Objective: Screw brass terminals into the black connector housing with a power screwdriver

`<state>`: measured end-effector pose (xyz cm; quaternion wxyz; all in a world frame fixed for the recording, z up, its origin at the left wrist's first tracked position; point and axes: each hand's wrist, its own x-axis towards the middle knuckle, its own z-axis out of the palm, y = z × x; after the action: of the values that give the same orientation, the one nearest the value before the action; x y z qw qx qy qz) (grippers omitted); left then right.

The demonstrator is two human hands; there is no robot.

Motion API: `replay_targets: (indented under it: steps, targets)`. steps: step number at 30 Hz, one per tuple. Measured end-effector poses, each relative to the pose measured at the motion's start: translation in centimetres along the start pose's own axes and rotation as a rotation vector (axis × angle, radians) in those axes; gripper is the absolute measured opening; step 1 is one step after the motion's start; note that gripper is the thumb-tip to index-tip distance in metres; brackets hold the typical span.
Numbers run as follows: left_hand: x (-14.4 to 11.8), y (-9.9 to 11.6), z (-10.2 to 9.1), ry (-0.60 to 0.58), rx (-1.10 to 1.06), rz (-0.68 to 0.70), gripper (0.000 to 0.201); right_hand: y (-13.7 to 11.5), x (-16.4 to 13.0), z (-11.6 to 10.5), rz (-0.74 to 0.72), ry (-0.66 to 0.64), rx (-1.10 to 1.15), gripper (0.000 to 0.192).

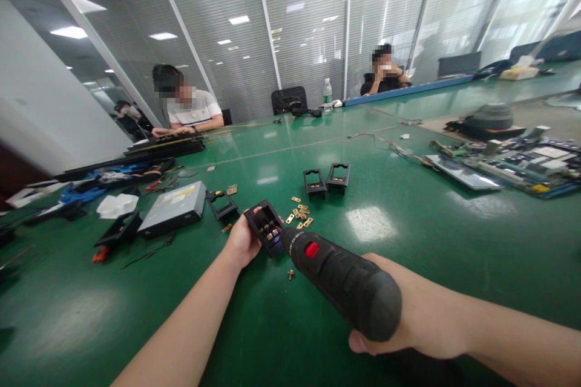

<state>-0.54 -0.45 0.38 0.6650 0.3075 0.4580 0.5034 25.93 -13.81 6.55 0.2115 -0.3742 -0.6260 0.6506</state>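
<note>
My left hand is closed around a black plastic housing with brass-coloured screw terminals inside, tilted toward me. In my right hand is a black cordless screwdriver with a red switch on top. Its nose points at the housing's right side; the bit's tip is hidden, so contact I cannot tell. Just beyond lies a small pile of brass plates. A brass screw rests on the table below the housing. Two similar black frames stand behind the plates, and another black frame lies left of my hand.
On the green table, a grey disc drive sits at left among cables and parts. Circuit boards and a flat metal-edged panel lie at right. Across the table are two people and a water bottle.
</note>
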Motion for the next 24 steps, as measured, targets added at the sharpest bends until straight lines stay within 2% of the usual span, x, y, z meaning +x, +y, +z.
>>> replay_targets:
  steps: [12,18,24]
  targets:
    - [0.2,-0.2,-0.4,-0.036,0.020,0.024,0.036,0.6,0.1,0.1,0.113,-0.023,0.058,0.030]
    - [0.3,-0.2,-0.7,-0.061,0.012,0.030,0.041,1.4,0.4,0.2,0.130,-0.017,0.070,0.042]
    - [0.4,-0.1,-0.8,-0.044,0.016,0.016,0.046,1.1,0.4,0.1,0.127,0.012,0.068,0.051]
